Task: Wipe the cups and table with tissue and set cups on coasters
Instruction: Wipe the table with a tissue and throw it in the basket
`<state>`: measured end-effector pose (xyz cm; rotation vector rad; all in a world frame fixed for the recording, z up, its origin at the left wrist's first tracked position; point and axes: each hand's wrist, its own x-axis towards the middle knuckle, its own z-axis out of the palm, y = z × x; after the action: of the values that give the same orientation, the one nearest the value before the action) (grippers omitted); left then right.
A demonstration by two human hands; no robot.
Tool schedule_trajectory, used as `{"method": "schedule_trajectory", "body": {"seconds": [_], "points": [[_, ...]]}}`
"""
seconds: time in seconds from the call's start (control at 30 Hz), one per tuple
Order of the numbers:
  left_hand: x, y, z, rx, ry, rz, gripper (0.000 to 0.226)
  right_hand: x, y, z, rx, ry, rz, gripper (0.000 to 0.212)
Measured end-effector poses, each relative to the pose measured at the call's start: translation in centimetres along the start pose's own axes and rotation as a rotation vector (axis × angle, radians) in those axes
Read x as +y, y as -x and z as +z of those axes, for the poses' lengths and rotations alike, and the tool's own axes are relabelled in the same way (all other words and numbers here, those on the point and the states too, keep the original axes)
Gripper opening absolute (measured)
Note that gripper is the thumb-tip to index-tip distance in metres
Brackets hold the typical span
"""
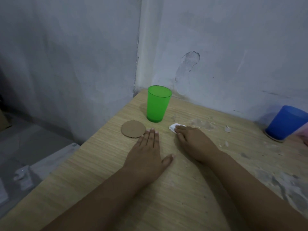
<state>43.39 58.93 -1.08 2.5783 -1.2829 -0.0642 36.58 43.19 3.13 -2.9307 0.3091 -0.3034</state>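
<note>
Grey plastered walls meet in a corner behind the pale wood-grain tabletop [100, 172]; plaster is chipped on the right-hand wall.

Left to right:

Coaster [133, 129]: round, brown, looks like cork or card. Lies flat and bare near the left edge. Light and stiff by my guess; should slide with a fingertip.

Left hand [146, 152]: flat on the tabletop, fingers straight and together, tips just beside the coaster. Grip released, holding nothing.

Green cup [158, 104]: upright on bare tabletop, just behind and right of the coaster, not on it. Translucent plastic, so probably light, smooth and easy to tip. I would take it round the mid-wall, not the rim.

Tissue [175, 127]: small white wad under my right fingertips. Soft, apt to tear; best kept bunched.

Right hand [193, 142]: fingers curled, grip pressing and pinching the tissue to the tabletop, beside the dusty white patch [202, 124].

Blue cup [285, 122]: far right, partly cut off by the frame, seemingly seated on a second coaster [273, 138] showing under its base.

Count: two cups, two coasters, one tissue. Something pinkish at the right border; cannot tell what.
</note>
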Motion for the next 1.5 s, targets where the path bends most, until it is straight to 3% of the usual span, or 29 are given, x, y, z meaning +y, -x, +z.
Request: {"method": "schedule_trajectory", "body": {"seconds": [0.3,0.43,0.67,0.93,1.07,1.5], "points": [[0.2,0.0,0.0,0.045,-0.030,0.015,0.084,-3.1,-1.7,1.5,-0.047,-0.067,-0.104,0.039],[0.1,0.0,-0.1,0.004,-0.031,-0.005,0.087,-1.5,-3.2,1.4,-0.100,0.029,-0.011,0.045],[0.2,0.1,-0.1,-0.006,-0.019,-0.006,0.087,-0.5,0.6,0.9,-0.063,0.056,0.106,0.036],[0.2,0.1,-0.4,-0.007,-0.071,0.028,0.077,-4.2,1.5,1.8,-0.079,-0.005,-0.091,0.037],[0.1,0.0,-0.2,0.014,-0.015,0.027,0.084,-4.2,-1.2,2.0,-0.068,-0.126,-0.030,0.038],[0.0,0.0,0.0,0.004,-0.023,-0.004,0.088,-2.7,0.5,0.3,-0.062,0.227,0.109,0.039]]}}
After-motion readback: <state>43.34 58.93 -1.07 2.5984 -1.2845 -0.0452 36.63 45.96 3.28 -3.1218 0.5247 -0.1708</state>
